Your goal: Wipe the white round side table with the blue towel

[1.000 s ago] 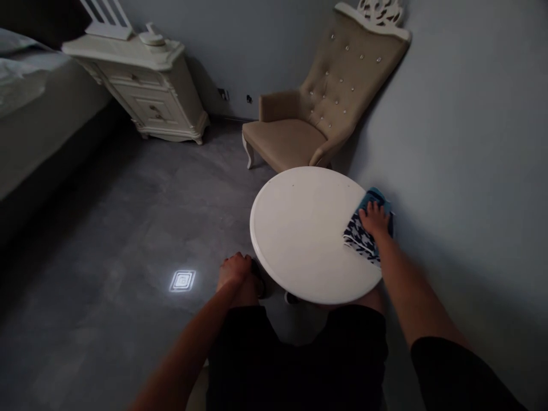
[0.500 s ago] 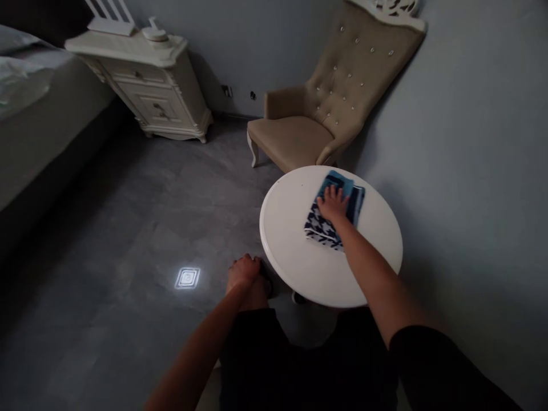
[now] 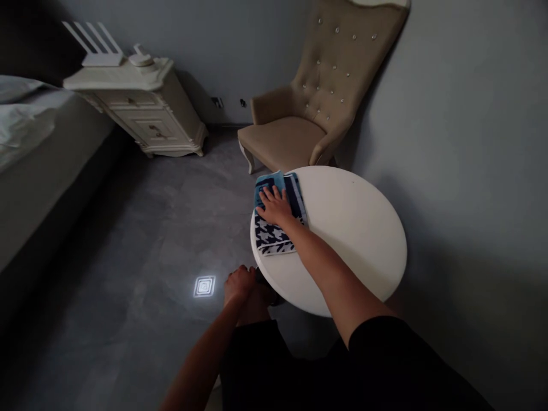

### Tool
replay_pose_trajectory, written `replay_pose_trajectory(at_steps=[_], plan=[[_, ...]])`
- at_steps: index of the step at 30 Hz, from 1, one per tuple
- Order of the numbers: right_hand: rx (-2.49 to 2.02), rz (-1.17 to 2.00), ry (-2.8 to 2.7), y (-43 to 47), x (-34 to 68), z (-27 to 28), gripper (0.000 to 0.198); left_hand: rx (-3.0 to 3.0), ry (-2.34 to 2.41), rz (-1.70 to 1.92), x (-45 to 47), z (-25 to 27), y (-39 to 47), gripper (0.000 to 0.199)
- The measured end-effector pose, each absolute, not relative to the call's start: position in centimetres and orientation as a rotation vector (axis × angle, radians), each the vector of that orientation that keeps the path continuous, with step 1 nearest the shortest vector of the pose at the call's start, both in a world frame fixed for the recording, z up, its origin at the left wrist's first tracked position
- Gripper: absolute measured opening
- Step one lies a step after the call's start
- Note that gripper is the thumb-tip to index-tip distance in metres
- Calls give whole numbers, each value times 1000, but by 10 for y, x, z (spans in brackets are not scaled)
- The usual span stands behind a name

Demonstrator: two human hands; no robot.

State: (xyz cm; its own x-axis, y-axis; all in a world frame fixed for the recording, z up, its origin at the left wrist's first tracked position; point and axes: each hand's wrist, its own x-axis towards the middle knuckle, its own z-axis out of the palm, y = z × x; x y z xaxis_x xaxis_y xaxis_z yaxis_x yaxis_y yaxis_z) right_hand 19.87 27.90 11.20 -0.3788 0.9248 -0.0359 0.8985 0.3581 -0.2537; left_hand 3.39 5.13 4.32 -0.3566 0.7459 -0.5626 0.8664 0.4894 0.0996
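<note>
A folded cloth (image 3: pixel 269 235) lies near the left edge of the round white table (image 3: pixel 355 228). It looks like a towel, with teal, navy and pale stripes and a dark-and-grey houndstooth part. My right hand (image 3: pixel 276 206) presses flat on top of it, fingers spread, not gripping. Left of the table, my left hand (image 3: pixel 240 283) rests over my bent knee, its fingers draped on it and partly hidden. Nothing else shows in that hand.
Behind the table stands a tan tufted armchair (image 3: pixel 282 140) against the wall. A white nightstand (image 3: pixel 158 123) holds a white router-like device (image 3: pixel 103 59). The bed (image 3: pixel 64 125) is at far left. A bright square pattern (image 3: pixel 204 286) glows on the grey floor.
My right hand has slid the folded cloth leftward across the tabletop, from right of its middle to its left rim. My left hand stays on the knee. The view has tilted slightly.
</note>
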Motion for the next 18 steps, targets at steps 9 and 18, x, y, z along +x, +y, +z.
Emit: replay_pose_trajectory(at_steps=[9,18], plan=[[-2264,255,-2118,292,442,115,83,1344,2170,-282,46,55,53,62],[-2670,103,-1695,228,609,108,84,1352,2117,-232,41,57,49,65]])
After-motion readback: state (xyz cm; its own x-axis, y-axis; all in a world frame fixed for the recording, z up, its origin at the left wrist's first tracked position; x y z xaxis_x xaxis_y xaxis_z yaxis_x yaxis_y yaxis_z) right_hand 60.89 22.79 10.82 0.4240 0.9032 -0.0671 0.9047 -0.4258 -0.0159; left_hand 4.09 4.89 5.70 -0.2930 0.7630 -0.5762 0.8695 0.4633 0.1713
